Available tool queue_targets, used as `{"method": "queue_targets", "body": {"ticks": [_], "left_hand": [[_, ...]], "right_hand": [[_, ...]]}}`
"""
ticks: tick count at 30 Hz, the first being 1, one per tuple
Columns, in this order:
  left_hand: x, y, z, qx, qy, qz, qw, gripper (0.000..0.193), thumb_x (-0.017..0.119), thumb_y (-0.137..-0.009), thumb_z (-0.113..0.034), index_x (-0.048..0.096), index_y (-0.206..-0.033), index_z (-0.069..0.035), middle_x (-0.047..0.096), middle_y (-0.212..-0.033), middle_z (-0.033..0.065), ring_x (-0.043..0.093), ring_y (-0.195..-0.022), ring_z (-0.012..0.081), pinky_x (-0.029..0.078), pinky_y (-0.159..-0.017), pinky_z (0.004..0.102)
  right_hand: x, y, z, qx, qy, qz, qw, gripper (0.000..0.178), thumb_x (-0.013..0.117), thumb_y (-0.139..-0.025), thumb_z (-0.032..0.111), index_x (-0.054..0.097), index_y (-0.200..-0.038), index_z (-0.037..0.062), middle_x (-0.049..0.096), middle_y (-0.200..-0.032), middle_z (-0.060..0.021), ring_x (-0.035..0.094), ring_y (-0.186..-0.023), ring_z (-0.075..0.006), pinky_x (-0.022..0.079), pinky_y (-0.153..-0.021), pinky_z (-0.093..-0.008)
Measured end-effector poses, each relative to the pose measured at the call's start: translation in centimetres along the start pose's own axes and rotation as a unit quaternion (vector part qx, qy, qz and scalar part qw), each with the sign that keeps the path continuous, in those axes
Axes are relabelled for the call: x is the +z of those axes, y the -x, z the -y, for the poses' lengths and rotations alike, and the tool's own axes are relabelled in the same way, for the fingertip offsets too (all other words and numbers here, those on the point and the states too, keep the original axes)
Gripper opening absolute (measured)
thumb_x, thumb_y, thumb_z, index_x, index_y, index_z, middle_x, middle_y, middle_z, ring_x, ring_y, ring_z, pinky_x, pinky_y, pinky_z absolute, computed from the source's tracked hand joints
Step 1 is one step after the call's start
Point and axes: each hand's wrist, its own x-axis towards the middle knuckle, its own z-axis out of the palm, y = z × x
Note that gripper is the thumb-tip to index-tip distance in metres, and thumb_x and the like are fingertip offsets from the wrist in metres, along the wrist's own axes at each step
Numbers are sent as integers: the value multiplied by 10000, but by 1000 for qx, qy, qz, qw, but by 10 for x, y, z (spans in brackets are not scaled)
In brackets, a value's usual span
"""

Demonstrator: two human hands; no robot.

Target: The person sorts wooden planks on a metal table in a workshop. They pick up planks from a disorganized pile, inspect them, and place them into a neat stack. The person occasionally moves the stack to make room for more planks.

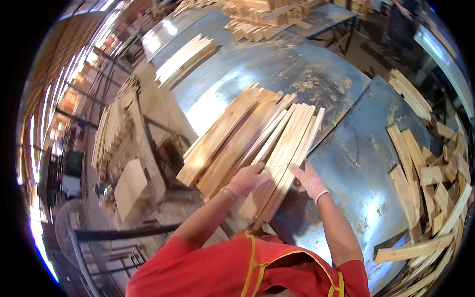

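Several narrow wooden strips (280,168) lie side by side in a bundle, their near ends sticking out over the table edge toward me. My left hand (248,179), in a pale thin glove, grips the bundle's left side, with the thumb toward the top. On the opposite side my right hand (309,181), gloved likewise, presses its thumb on the strips, and its fingers curl partly out of sight below. Wider wooden boards (232,133) rest just left of the bundle, and a few thin strips (268,138) lie aslant between them.
The metal-topped table (336,163) has sawdust patches. Another strip stack (185,59) lies at the far left, and piled wood blocks (262,22) stand at the back. Offcuts (440,188) heap up at the right. Beside the table's left edge are more stacked pieces (116,126). A person (403,22) stands far right.
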Motion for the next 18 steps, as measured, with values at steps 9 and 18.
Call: {"method": "queue_targets", "body": {"ticks": [9,18], "left_hand": [[16,-82,-40,178,108,28,978,717,821,-868,-415,590,-1368,44,711,-1141,181,669,-1099,283,524,-979,387],[-74,10,-146,552,104,-171,809,767,699,-893,-208,385,-1543,51,513,-1511,275,588,-1295,451,485,-1116,461]], "right_hand": [[19,-54,-28,-70,-58,-185,978,814,827,-887,434,497,-1428,-78,729,-1250,-237,718,-1128,-321,550,-995,-382],[19,148,171,-395,-58,-371,839,718,866,-856,171,503,-1451,-1,673,-1326,-138,657,-1204,-250,520,-1067,-386]]}}
